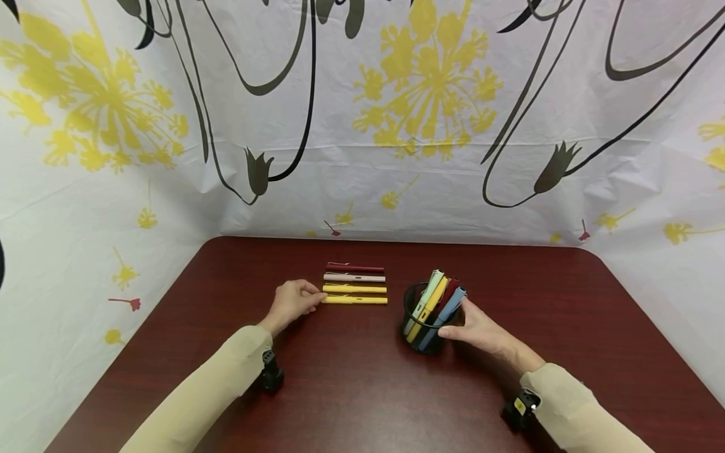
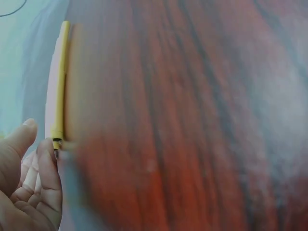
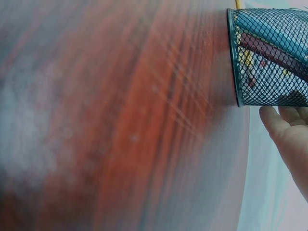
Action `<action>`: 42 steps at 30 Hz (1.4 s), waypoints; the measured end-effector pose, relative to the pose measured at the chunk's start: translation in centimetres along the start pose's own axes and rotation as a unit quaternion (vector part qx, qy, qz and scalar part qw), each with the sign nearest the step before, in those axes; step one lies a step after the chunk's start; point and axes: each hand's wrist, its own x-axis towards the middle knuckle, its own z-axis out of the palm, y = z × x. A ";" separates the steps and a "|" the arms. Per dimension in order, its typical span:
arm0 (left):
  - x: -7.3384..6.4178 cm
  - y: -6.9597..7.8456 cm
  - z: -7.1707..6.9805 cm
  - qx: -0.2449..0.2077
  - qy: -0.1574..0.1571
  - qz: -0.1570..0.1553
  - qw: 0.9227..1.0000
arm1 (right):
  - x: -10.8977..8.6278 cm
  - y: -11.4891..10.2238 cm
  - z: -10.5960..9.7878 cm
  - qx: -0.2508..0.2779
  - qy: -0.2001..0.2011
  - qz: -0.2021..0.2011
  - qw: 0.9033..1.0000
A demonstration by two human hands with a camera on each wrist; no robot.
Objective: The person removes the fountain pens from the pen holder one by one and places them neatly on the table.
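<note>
My left hand (image 1: 294, 301) is at the left end of the nearest yellow pen (image 1: 357, 301). In the left wrist view its thumb stands apart from the index finger, whose tip is right at the end of the yellow pen (image 2: 59, 86). Behind that pen lie a second yellow pen (image 1: 357, 289), a pale pink pen (image 1: 357, 278) and a dark red pen (image 1: 357, 268), roughly parallel. My right hand (image 1: 481, 327) holds a black mesh pen cup (image 1: 409, 314) from its right side, thumb in front. Inside lean a light green pen (image 1: 423, 302), a yellow, a dark red and a blue pen (image 1: 450, 306).
Everything stands on a dark red-brown wooden table (image 1: 351, 390) with rounded far corners. A white cloth (image 1: 317, 207) with yellow flowers and dark stems hangs behind and along the sides. A small black camera sits on each wrist.
</note>
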 end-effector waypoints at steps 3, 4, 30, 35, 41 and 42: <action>-0.2 0.6 0.1 -0.007 0.013 0.022 1.000 | 0.0 0.0 0.0 0.001 0.000 -0.001 1.000; -0.3 1.0 0.2 -0.012 0.015 0.031 0.999 | 0.1 0.0 0.0 0.002 0.000 -0.001 1.000; -3.6 16.3 9.6 -0.082 -0.115 0.274 0.951 | 0.1 0.0 0.1 0.004 -0.005 0.002 1.000; -3.5 17.5 10.4 -0.058 -0.109 0.291 0.949 | 0.1 0.0 0.0 0.016 -0.012 0.004 1.000; -3.4 18.3 11.2 0.009 -0.085 0.323 0.943 | 0.0 0.0 0.0 0.021 -0.021 0.001 1.000; -3.4 18.3 11.3 0.019 -0.080 0.329 0.941 | 0.0 0.0 -0.1 0.021 -0.021 -0.002 1.000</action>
